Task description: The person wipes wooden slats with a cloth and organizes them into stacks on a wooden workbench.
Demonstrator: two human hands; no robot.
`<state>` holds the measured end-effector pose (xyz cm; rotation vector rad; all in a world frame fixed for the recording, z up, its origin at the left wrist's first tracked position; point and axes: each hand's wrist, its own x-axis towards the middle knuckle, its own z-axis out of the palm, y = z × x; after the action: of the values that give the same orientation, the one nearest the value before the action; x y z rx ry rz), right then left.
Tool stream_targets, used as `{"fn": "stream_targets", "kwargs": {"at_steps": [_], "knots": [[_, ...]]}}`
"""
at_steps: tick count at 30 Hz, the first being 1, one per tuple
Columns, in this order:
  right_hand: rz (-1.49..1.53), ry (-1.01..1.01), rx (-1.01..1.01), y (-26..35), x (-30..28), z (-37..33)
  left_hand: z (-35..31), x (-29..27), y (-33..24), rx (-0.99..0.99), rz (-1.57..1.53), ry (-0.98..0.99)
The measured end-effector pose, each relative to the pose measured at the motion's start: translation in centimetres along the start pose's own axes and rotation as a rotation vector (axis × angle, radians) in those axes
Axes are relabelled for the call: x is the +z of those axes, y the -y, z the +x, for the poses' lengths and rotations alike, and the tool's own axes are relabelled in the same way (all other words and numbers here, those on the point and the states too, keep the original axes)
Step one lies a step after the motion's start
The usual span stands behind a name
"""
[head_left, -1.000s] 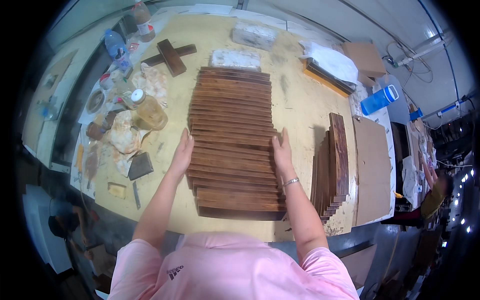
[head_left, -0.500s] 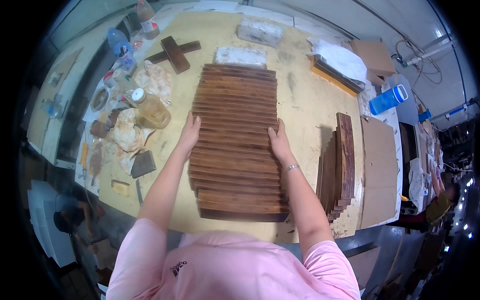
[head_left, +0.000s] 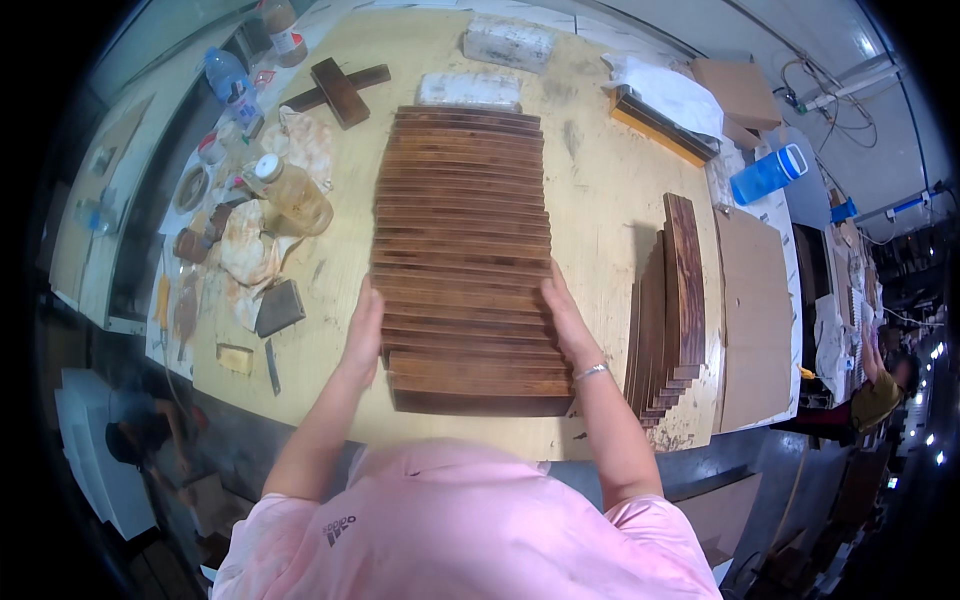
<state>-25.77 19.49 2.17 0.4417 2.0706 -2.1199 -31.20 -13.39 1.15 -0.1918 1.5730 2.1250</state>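
Observation:
A long row of dark brown wooden strips (head_left: 462,230) lies on the pale yellow board in front of me, the strips packed side by side with slightly uneven ends. My left hand (head_left: 364,325) rests along the row's left side, toward its near end, fingers stretched out. Against the right side, my right hand (head_left: 568,322) is also stretched out, level with the left. Both palms face inward, with the strips between them. Some fingers are partly hidden by the row's edges. The nearest strip (head_left: 482,396) shows its dark front face.
More wooden strips (head_left: 680,285) stand stepped at the right, beside a cardboard sheet (head_left: 755,320). On the left are a lidded jar of amber liquid (head_left: 300,205), stained cloths (head_left: 248,245) and a dark block (head_left: 280,308). White wrapped blocks (head_left: 470,91) sit behind the row. A blue bottle (head_left: 765,175) lies far right.
Both hands have slid toward me along the row's sides, from about its middle to nearer the front end. The whole scene sits a little higher in the view.

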Motion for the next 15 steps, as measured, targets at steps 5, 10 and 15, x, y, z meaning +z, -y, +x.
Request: {"fn": "stream_targets", "kwargs": {"at_steps": [5, 10, 15], "knots": [[-0.018, -0.054, 0.06, -0.3, -0.1, 0.8, 0.9, 0.6, 1.3, 0.127, 0.109, -0.013], [-0.106, -0.022, 0.097, 0.5, 0.0, 1.4, 0.6, 0.5, 1.3, 0.119, 0.136, -0.067], [-0.018, -0.116, 0.058, 0.1, -2.8, -4.1, -3.5, 0.3, 0.1, 0.026, 0.05, -0.108]]}}
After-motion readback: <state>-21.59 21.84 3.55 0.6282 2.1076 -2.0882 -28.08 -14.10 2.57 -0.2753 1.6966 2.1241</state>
